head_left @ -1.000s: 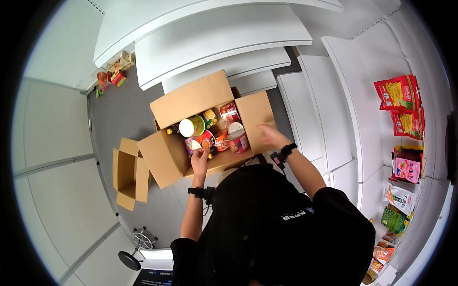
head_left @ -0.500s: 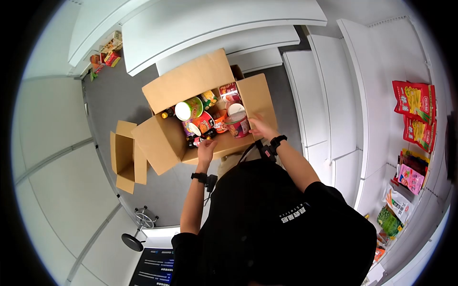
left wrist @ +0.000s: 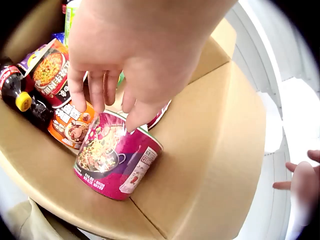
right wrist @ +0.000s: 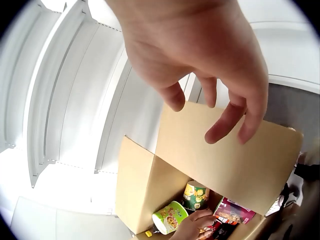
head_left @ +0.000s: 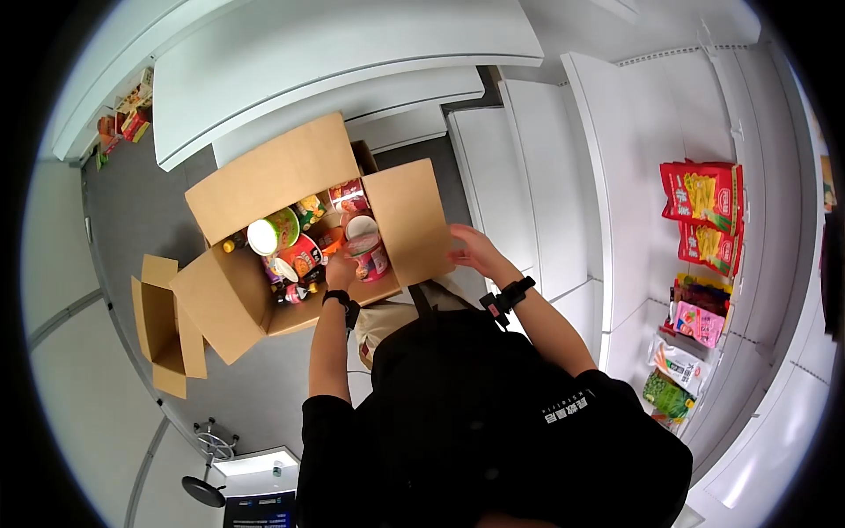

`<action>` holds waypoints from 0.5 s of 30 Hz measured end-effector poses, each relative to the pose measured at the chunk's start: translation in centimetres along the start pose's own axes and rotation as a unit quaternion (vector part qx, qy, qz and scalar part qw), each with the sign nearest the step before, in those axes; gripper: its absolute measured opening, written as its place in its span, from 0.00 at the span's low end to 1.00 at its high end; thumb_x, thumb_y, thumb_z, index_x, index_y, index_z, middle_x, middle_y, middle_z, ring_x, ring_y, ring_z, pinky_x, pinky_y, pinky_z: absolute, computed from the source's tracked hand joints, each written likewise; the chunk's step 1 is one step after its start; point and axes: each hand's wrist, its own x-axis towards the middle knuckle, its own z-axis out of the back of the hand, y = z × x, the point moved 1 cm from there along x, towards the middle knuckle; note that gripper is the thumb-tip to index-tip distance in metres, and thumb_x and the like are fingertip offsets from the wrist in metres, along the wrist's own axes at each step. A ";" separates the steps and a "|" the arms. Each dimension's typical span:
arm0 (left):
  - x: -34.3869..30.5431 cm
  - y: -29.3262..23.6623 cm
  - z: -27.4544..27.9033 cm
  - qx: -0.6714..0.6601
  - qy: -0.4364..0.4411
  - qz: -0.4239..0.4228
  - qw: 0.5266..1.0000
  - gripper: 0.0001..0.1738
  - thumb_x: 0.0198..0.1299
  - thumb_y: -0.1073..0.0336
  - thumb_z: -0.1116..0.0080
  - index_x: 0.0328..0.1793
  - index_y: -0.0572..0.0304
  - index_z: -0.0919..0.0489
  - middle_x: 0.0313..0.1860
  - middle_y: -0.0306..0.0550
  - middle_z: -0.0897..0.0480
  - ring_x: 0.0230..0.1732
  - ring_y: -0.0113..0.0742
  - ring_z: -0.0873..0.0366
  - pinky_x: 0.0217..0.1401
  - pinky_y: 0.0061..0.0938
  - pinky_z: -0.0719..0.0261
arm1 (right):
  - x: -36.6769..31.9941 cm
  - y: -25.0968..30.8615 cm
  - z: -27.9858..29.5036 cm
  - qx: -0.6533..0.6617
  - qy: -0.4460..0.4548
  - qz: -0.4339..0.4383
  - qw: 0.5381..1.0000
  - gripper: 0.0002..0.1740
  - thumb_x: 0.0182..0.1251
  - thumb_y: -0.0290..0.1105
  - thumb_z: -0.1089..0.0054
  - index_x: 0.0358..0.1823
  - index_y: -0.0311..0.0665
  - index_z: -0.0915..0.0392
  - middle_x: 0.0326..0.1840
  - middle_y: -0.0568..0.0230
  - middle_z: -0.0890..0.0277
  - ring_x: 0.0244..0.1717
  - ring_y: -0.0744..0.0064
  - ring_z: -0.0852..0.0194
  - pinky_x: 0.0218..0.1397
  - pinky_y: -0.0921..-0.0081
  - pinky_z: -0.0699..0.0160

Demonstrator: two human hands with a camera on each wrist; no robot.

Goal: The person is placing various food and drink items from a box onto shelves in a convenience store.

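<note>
The large cardboard box (head_left: 233, 299) stands with its flaps spread. Inside, near its right front corner, is a magenta instant-noodle cup (left wrist: 117, 155). My left hand (head_left: 340, 268) reaches down over that cup, thumb and fingers apart, with the fingertips right at its rim (left wrist: 112, 116). An orange noodle cup (left wrist: 71, 124), a red noodle cup (left wrist: 50, 75) and a cola bottle (left wrist: 11, 85) lie beside it. My right hand (head_left: 480, 251) hovers by the right flap (right wrist: 220, 150), its fingers loosely bent and nothing in them.
A green cup (head_left: 275, 231) and other packaged food fill the box's left part. A smaller cardboard box (head_left: 158, 330) stands to the left on the floor. White shelves (head_left: 352, 53) rise behind and to the right; red snack bags (head_left: 704, 194) lie on the right ones.
My left hand has moved right, from beside the cola bottle to over the magenta cup. My right hand has drawn from the box's right front corner to the flap's outer edge.
</note>
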 end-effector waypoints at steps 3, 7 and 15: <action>0.1 -1.2 -0.8 0.017 -0.005 0.008 1.000 0.20 0.45 0.65 0.36 0.47 0.55 0.24 0.47 0.54 0.23 0.46 0.55 0.22 0.50 0.43 0.22 | 0.0 0.3 1.3 0.014 -0.023 0.021 0.999 0.33 0.69 0.44 0.47 0.70 0.39 0.43 0.65 0.63 0.39 0.40 0.66 0.26 0.51 0.66 0.24; -0.1 -3.3 -0.5 0.036 0.017 0.063 0.997 0.19 0.48 0.67 0.37 0.48 0.53 0.27 0.52 0.56 0.26 0.49 0.56 0.22 0.51 0.45 0.23 | -0.6 0.9 2.1 0.046 -0.027 0.016 0.998 0.35 0.69 0.43 0.46 0.71 0.36 0.45 0.69 0.59 0.45 0.43 0.62 0.26 0.55 0.62 0.25; 2.2 -5.1 -0.9 0.328 0.101 -0.078 0.936 0.10 0.57 0.67 0.47 0.43 0.58 0.19 0.42 0.50 0.18 0.44 0.47 0.18 0.39 0.40 0.17 | 0.1 0.3 3.7 0.049 -0.013 0.007 0.999 0.31 0.69 0.43 0.46 0.67 0.34 0.41 0.69 0.56 0.44 0.47 0.59 0.25 0.56 0.61 0.25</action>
